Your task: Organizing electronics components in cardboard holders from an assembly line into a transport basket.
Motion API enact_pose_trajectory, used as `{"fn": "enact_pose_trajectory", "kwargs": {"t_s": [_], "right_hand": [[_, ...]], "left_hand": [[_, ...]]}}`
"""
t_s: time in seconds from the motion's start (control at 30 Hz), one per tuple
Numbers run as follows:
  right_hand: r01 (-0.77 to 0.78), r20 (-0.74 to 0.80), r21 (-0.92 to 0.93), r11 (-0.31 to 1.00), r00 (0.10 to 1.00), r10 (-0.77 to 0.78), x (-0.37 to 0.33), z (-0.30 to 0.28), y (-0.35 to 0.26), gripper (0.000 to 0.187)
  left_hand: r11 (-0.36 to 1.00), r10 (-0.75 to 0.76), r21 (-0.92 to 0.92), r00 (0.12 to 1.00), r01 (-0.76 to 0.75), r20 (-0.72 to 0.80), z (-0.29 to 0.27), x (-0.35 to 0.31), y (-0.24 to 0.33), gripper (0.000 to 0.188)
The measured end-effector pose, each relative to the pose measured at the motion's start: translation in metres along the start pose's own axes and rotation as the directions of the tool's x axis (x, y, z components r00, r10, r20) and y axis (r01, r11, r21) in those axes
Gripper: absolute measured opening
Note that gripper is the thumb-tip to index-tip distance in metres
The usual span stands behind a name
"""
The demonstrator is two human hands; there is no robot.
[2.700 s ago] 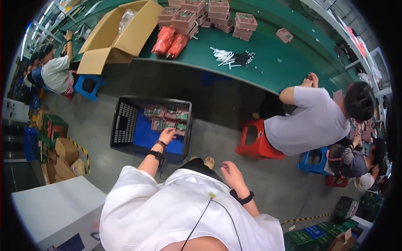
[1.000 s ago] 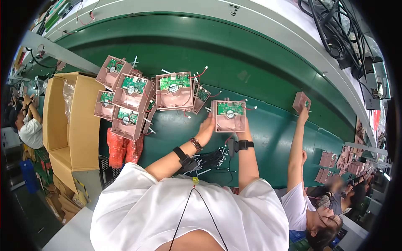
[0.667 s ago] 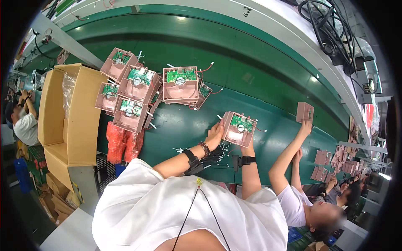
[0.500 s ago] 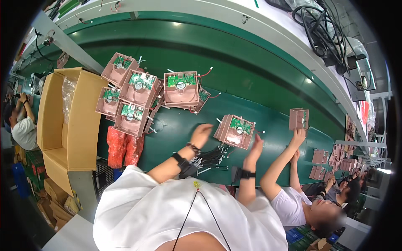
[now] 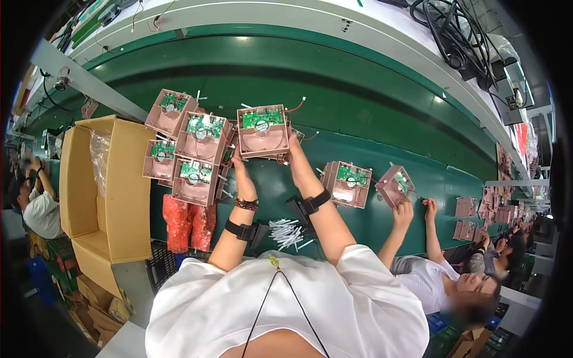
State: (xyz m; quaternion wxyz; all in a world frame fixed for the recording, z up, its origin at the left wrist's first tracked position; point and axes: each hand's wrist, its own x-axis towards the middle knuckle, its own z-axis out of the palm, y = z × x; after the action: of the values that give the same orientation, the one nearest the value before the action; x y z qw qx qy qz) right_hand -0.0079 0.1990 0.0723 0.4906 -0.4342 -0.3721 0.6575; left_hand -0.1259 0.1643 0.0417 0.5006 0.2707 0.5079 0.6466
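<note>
A pink plastic housing (image 5: 263, 142) with a green circuit board (image 5: 261, 119) and a round silvery part lies uppermost on a small stack in mid-table. My left hand (image 5: 238, 160) is closed against its left side, fingers partly hidden by the housing. On the opposite side my right hand (image 5: 295, 148) grips the right wall, its fingertips also partly hidden. A red wire with a white plug sticks out at the board's right. Left of my hands stand several similar pink housings (image 5: 194, 179), stacked. Another housing (image 5: 345, 194) rests to the right of my right forearm.
An open cardboard box (image 5: 128, 197) stands at the left, beside red plastic bags (image 5: 177, 224). Short white tubes (image 5: 285, 232) lie in a pile near my body. At the right, a co-worker's hand (image 5: 403, 213) holds a tilted housing (image 5: 395, 186). A grey shelf beam crosses the far side.
Both my hands have moved left and away from me, from around the housing at the right to the stacked one. The co-worker's housing has come nearer and is tilted.
</note>
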Motion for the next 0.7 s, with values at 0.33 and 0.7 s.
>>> {"fn": "enact_pose_trajectory", "kwargs": {"t_s": [0.33, 0.7], "right_hand": [[0.248, -0.086, -0.384, 0.889, 0.95, -0.302, -0.005, 0.017, 0.001, 0.057], [0.251, -0.221, -0.587, 0.77, 0.865, -0.45, -0.005, 0.021, 0.014, 0.042]], "left_hand": [[0.983, -0.02, 0.183, 0.999, 0.014, 0.032, -0.009, 0.002, -0.008, 0.055], [0.966, 0.075, 0.217, 0.955, -0.141, 0.286, -0.008, -0.002, 0.007, 0.047]]}}
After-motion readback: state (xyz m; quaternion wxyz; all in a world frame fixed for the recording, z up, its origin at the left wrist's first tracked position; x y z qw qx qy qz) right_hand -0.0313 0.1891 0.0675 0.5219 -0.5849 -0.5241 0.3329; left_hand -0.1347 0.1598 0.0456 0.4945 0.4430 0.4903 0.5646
